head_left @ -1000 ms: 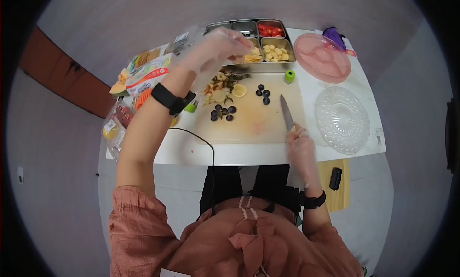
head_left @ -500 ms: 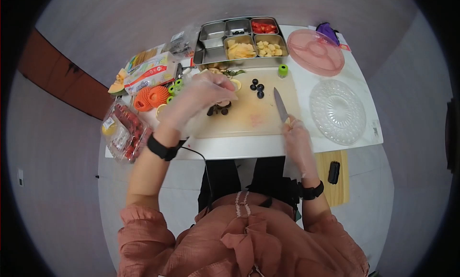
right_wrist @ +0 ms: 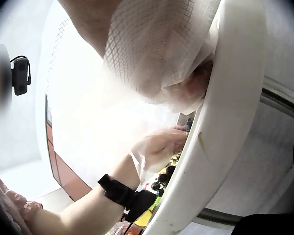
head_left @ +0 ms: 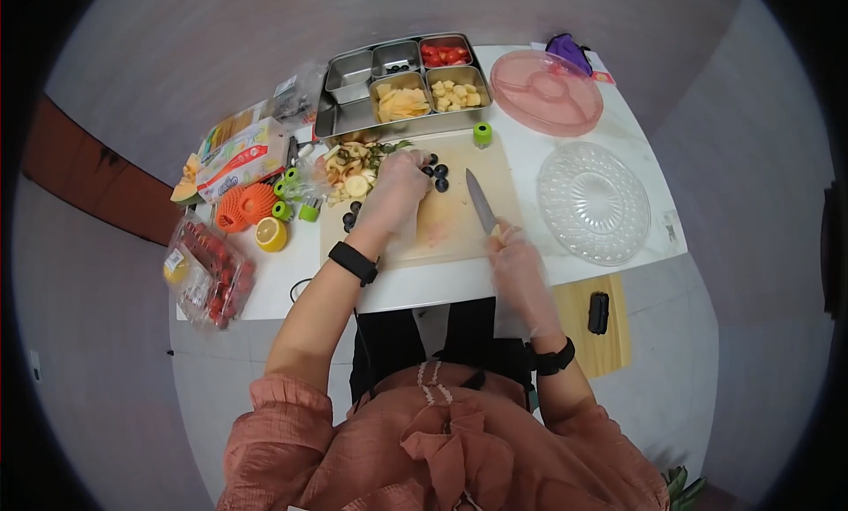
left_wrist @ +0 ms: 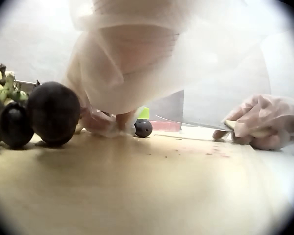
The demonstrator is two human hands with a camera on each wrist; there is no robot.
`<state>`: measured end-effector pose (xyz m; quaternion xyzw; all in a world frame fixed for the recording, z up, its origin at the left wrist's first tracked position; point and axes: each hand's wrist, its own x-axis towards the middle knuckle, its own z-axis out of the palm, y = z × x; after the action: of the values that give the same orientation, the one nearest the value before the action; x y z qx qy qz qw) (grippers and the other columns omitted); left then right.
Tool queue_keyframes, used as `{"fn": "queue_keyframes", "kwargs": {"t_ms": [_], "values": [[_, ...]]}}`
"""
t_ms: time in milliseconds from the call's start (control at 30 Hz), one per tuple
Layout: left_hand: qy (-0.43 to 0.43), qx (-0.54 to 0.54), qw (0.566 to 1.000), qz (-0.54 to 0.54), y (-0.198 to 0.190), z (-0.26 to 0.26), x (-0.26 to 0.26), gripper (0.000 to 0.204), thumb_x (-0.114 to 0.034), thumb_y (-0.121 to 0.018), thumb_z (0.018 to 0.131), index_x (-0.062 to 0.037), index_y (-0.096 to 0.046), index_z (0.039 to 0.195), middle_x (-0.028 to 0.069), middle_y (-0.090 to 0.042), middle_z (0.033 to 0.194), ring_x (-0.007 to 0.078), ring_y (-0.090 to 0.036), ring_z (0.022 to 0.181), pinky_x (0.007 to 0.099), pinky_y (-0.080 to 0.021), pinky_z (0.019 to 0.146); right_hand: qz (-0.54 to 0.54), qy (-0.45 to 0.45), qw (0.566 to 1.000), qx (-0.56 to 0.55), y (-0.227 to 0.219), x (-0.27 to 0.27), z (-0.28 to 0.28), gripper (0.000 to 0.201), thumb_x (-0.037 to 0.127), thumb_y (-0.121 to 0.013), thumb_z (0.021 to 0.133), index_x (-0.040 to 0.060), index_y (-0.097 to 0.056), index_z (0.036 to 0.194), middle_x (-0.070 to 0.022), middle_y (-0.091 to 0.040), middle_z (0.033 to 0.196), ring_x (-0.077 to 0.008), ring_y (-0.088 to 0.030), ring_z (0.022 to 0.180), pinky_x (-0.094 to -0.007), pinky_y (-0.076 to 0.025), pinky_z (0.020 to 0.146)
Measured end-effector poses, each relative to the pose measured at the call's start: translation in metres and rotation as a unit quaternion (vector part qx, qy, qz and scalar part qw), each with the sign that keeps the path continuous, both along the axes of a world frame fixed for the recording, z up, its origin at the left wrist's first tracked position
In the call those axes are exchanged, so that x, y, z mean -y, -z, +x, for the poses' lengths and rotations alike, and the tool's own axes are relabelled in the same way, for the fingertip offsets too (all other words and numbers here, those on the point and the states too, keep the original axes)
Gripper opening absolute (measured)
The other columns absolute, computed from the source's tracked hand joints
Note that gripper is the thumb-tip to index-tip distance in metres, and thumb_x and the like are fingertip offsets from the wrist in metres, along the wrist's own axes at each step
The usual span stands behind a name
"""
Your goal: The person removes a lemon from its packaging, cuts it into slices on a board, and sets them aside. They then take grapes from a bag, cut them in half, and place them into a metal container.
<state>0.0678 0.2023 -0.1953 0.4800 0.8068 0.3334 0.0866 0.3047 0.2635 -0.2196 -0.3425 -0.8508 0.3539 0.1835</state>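
Observation:
My left hand (head_left: 402,186), in a clear plastic glove, reaches down over the cutting board (head_left: 477,246) with its fingertips beside several loose dark grapes (head_left: 441,184). Seen from the left wrist, its gloved fingers (left_wrist: 100,122) come down at the board close to one grape (left_wrist: 143,128); whether they pinch anything I cannot tell. Bigger in that view, more dark grapes (left_wrist: 54,113) sit at the left near green stems. My right hand (head_left: 521,268), also gloved, grips a knife (head_left: 481,202) by its pale handle, blade pointing away over the board's right part.
Fruit trimmings (head_left: 349,171) lie at the board's back left. Behind it stands a metal tray (head_left: 340,118) with tubs of cut fruit. A pink divided plate (head_left: 548,91) and a clear glass plate (head_left: 594,202) are at right. Packed red fruit (head_left: 212,272) and a cut lemon (head_left: 271,234) lie left.
My left hand has come back from the metal tray, passed over the left part of the board, and come down beside the loose grapes. My right hand still holds the knife.

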Motion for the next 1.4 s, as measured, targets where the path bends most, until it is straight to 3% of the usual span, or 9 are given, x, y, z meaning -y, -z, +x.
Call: {"fn": "queue_keyframes", "kwargs": {"t_ms": [367,467,533,767,833,933,1100,1167,1400], "values": [[-0.002,-0.043,0.997,0.069,0.000,0.007,0.009,0.021,-0.010,-0.067,0.082,0.0013,-0.069,0.100,0.0209,-0.066,0.095,0.0354,-0.064,0.090,0.0385,-0.049,0.084,0.036,0.004,0.999,-0.032,0.003,0.002,-0.001,0.033,0.018,-0.055,0.098,-0.0035,-0.059,0.123,-0.0285,-0.066,0.102,-0.0445,-0.066,0.092,-0.0517,-0.053,0.079],[-0.046,0.189,0.981,0.012,-0.042,0.031,0.025,0.026,-0.003,-0.064,0.083,0.0055,-0.066,0.108,0.0150,-0.064,0.097,0.0223,-0.062,0.095,0.0316,-0.050,0.085,0.014,-0.002,1.000,-0.020,-0.002,0.002,-0.001,0.033,0.019,-0.054,0.098,-0.0044,-0.059,0.121,-0.0287,-0.066,0.100,-0.0450,-0.066,0.091,-0.0517,-0.053,0.078],[-0.006,0.386,0.909,0.160,-0.043,0.036,0.038,0.022,-0.004,-0.067,0.086,0.0025,-0.068,0.108,0.0069,-0.063,0.099,0.0133,-0.059,0.090,0.0256,-0.048,0.085,0.009,0.000,1.000,-0.024,0.005,0.001,-0.002,0.033,0.019,-0.054,0.099,-0.0050,-0.060,0.120,-0.0289,-0.066,0.099,-0.0453,-0.066,0.090,-0.0517,-0.053,0.078],[-0.068,0.518,0.829,0.199,-0.057,0.054,0.086,0.025,-0.005,-0.071,0.089,0.0018,-0.064,0.113,0.0088,-0.065,0.103,0.0165,-0.067,0.094,0.0261,-0.050,0.090,0.023,0.001,0.999,-0.028,0.005,0.002,-0.002,0.033,0.020,-0.053,0.100,-0.0055,-0.060,0.119,-0.0289,-0.067,0.101,-0.0453,-0.066,0.091,-0.0505,-0.053,0.079],[0.015,0.504,0.814,0.287,-0.048,0.063,0.093,0.028,-0.004,-0.070,0.090,0.0032,-0.061,0.115,0.0089,-0.065,0.104,0.0177,-0.068,0.099,0.0266,-0.051,0.091,0.015,0.009,0.999,-0.033,0.006,0.003,-0.003,0.033,0.020,-0.053,0.100,-0.0050,-0.061,0.120,-0.0285,-0.067,0.100,-0.0448,-0.066,0.091,-0.0503,-0.053,0.079],[-0.049,0.597,0.769,0.224,-0.033,0.058,0.087,0.028,-0.003,-0.070,0.089,0.0039,-0.061,0.115,0.0090,-0.065,0.105,0.0173,-0.067,0.096,0.0273,-0.051,0.092,0.046,0.018,0.997,-0.052,0.003,0.009,-0.002,0.033,0.020,-0.054,0.100,-0.0040,-0.061,0.121,-0.0280,-0.066,0.097,-0.0442,-0.065,0.091,-0.0504,-0.052,0.079],[-0.060,0.530,0.818,0.215,-0.014,0.068,0.072,0.029,-0.002,-0.071,0.087,0.0012,-0.063,0.115,0.0069,-0.067,0.104,0.0161,-0.066,0.097,0.0282,-0.050,0.093,0.038,-0.011,0.996,-0.082,-0.005,0.028,0.006,0.030,0.019,-0.055,0.099,-0.0038,-0.062,0.117,-0.0274,-0.066,0.094,-0.0453,-0.064,0.089,-0.0516,-0.051,0.077],[-0.069,0.492,0.849,0.179,0.000,0.069,0.067,0.032,-0.001,-0.071,0.086,0.0005,-0.064,0.117,0.0066,-0.068,0.105,0.0164,-0.067,0.101,0.0289,-0.050,0.094,-0.093,-0.038,0.995,-0.009,-0.008,0.033,0.005,0.028,0.019,-0.054,0.099,-0.0039,-0.062,0.112,-0.0264,-0.065,0.090,-0.0464,-0.062,0.087,-0.0526,-0.050,0.076],[-0.093,0.351,0.919,0.151,0.041,0.071,0.061,0.028,0.001,-0.074,0.085,-0.0004,-0.066,0.111,0.0018,-0.067,0.093,0.0093,-0.060,0.081,0.0240,-0.051,0.072,-0.060,-0.050,0.997,0.000,-0.007,0.043,-0.009,0.033,0.024,-0.050,0.100,-0.0036,-0.060,0.116,-0.0282,-0.064,0.089,-0.0467,-0.063,0.087,-0.0547,-0.049,0.078]]}}
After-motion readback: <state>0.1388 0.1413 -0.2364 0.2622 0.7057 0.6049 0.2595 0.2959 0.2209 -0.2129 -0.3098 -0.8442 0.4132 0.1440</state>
